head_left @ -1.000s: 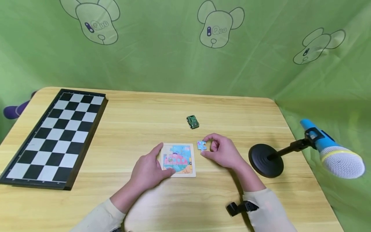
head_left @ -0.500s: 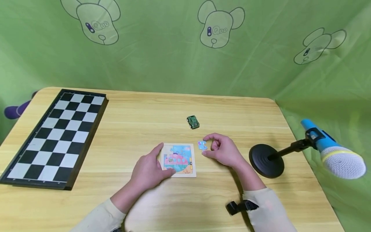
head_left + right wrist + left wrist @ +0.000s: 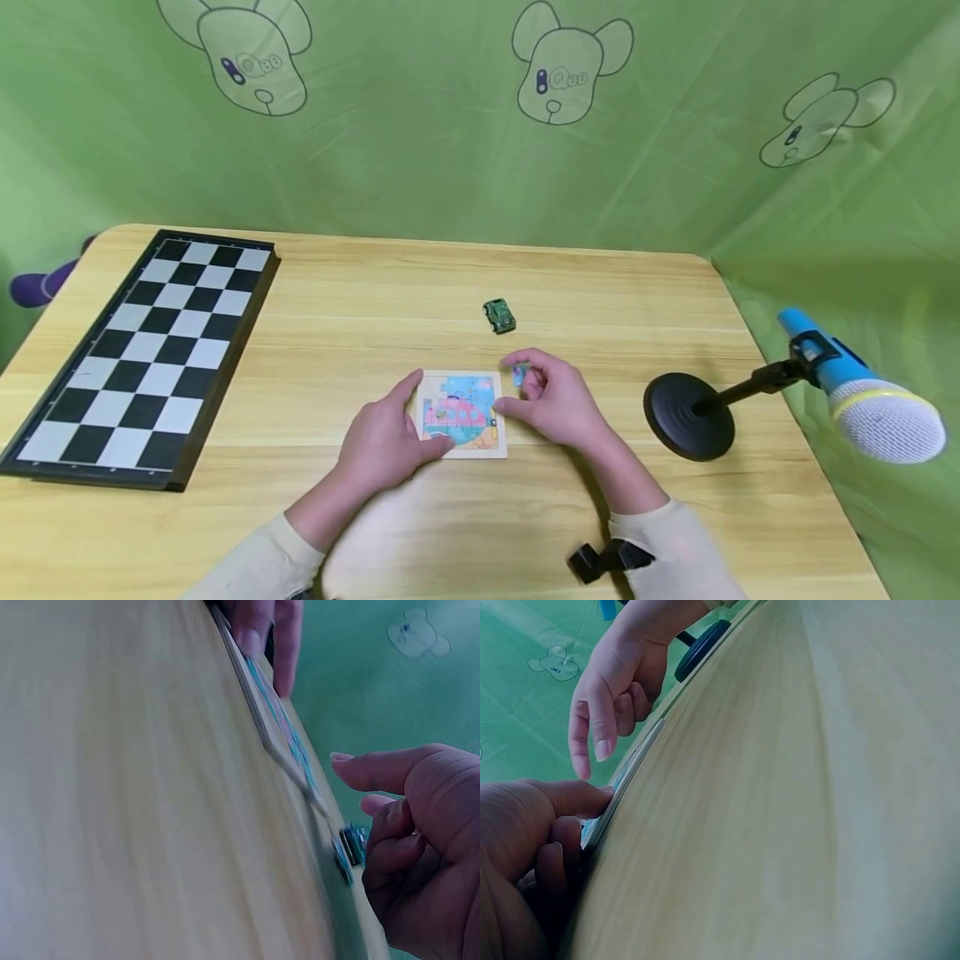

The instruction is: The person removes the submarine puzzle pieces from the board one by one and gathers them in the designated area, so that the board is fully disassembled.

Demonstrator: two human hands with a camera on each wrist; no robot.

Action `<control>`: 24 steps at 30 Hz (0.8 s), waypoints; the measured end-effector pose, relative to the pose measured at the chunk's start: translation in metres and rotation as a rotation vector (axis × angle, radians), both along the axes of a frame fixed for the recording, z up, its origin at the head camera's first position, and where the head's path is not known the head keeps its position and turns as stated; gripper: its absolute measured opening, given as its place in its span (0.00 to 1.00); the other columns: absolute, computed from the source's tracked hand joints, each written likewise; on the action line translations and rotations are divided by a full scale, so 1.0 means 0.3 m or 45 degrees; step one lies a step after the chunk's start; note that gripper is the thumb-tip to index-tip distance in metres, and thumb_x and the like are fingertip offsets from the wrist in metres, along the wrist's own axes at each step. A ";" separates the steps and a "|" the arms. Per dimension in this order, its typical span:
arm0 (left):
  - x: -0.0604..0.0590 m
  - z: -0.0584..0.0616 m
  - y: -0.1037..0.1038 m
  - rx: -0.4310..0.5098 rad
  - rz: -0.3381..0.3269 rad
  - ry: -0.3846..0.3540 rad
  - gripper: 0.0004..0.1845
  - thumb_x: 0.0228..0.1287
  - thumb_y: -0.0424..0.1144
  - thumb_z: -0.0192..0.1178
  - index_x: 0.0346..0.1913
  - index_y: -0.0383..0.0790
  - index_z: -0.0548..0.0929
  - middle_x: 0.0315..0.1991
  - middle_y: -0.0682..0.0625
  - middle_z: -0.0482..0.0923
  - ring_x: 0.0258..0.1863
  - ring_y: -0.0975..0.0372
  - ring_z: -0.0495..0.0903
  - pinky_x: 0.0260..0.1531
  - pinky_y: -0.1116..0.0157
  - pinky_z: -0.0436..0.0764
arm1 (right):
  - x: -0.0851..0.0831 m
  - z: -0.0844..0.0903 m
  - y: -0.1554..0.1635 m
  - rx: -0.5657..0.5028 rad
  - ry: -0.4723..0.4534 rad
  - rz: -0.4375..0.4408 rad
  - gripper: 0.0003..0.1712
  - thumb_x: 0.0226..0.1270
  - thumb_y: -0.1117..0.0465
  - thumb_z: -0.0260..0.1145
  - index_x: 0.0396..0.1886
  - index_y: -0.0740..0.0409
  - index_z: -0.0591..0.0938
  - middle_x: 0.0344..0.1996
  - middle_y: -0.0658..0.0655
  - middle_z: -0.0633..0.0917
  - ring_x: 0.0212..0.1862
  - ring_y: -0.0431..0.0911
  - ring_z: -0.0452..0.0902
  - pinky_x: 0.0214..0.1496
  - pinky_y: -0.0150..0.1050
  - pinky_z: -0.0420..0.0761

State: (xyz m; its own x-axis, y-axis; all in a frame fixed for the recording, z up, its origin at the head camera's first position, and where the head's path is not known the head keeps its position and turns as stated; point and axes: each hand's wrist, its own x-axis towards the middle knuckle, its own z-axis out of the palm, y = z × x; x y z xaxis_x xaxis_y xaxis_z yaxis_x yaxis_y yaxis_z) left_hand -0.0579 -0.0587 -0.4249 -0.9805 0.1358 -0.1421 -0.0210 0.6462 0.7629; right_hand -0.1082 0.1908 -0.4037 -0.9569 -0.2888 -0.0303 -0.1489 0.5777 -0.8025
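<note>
Meanwhile, the right hand (image 3: 551,404) had shifted left across the bench (image 3: 360,300) since the two earlier pictures, bringing the small blue puzzle piece (image 3: 517,374) from clear of the board to just beside the upper right corner of the wooden puzzle board (image 3: 461,412). Its fingers were curled, pinching the piece between thumb and fingertips; in the right wrist view the piece (image 3: 346,853) sat at the fingertips, close to the board's edge (image 3: 279,731) but not yet laid in it. The right thumb now reached over the board's right edge.

The left hand (image 3: 386,437) had not moved: it lay on the left side of the board, thumb along the edge and fingers curled onto the near corner, steadying the board flat on the bench. The left wrist view showed the same hold, with the thumb (image 3: 570,799) pressed on the frame.

Judging from that closing gap, the piece was being carried to its slot, and the work stood at the point of fitting, with the seat itself still to come.

Farther off, the green toy car (image 3: 498,316), chessboard (image 3: 142,350) and microphone stand (image 3: 690,414) were unchanged.
</note>
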 end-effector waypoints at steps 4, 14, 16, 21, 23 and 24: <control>-0.001 -0.001 0.000 0.003 -0.001 -0.004 0.54 0.45 0.51 0.79 0.75 0.37 0.64 0.15 0.54 0.71 0.15 0.62 0.69 0.17 0.61 0.68 | 0.012 -0.005 -0.038 -0.010 0.008 0.020 0.27 0.50 0.63 0.82 0.51 0.53 0.83 0.17 0.50 0.70 0.22 0.42 0.63 0.39 0.43 0.75; 0.000 -0.001 -0.002 0.004 -0.009 0.019 0.54 0.45 0.51 0.79 0.74 0.36 0.65 0.14 0.56 0.71 0.14 0.63 0.70 0.16 0.62 0.68 | 0.037 0.001 -0.122 -0.012 -0.052 -0.010 0.28 0.51 0.61 0.82 0.53 0.55 0.82 0.18 0.50 0.72 0.21 0.42 0.65 0.33 0.39 0.74; 0.000 -0.001 -0.002 0.003 -0.008 0.021 0.54 0.45 0.51 0.79 0.74 0.36 0.65 0.15 0.55 0.71 0.14 0.63 0.69 0.16 0.61 0.68 | 0.039 -0.001 -0.134 -0.021 -0.067 -0.021 0.28 0.51 0.61 0.82 0.53 0.55 0.82 0.18 0.50 0.72 0.21 0.42 0.65 0.33 0.39 0.74; 0.000 -0.003 -0.002 0.003 -0.006 0.020 0.54 0.45 0.51 0.79 0.74 0.36 0.65 0.15 0.54 0.70 0.14 0.63 0.68 0.16 0.61 0.68 | 0.038 -0.010 -0.152 -0.007 -0.070 -0.031 0.27 0.53 0.62 0.81 0.53 0.56 0.82 0.18 0.50 0.73 0.21 0.42 0.65 0.32 0.38 0.73; 0.000 -0.003 -0.002 0.003 -0.007 0.020 0.54 0.45 0.51 0.79 0.74 0.37 0.65 0.15 0.54 0.70 0.14 0.63 0.68 0.16 0.61 0.67 | 0.038 -0.014 -0.156 0.011 -0.070 -0.033 0.27 0.53 0.62 0.81 0.53 0.56 0.81 0.18 0.50 0.72 0.21 0.42 0.65 0.33 0.39 0.73; 0.000 -0.003 -0.001 0.002 -0.007 0.021 0.54 0.45 0.51 0.79 0.74 0.37 0.65 0.15 0.54 0.70 0.14 0.63 0.68 0.16 0.61 0.67 | 0.038 -0.015 -0.157 0.025 -0.069 -0.036 0.28 0.53 0.62 0.81 0.53 0.55 0.81 0.17 0.50 0.72 0.21 0.42 0.65 0.33 0.39 0.73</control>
